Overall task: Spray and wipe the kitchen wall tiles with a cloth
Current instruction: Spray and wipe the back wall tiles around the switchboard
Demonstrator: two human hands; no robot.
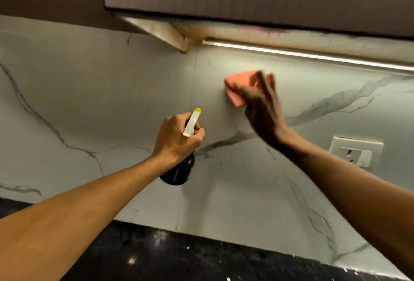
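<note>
Pink cloth [237, 89] lies against the marble-veined wall tiles [112, 101] just below the light strip [313, 53], pressed there by the spread, blurred fingers of your right hand [263, 106]. Your left hand [177, 139] grips the neck of the spray bottle [179, 171], held lower and to the left, nozzle toward the wall. Likely risks: held only by flat fingers, the cloth may slip free on a fast stroke, and a sweep rightward could carry moisture onto the wall socket [356, 149].

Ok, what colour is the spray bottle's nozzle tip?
Yellow: the nozzle tip caps a white spray head on the black spray bottle. Head view shows it.
</note>
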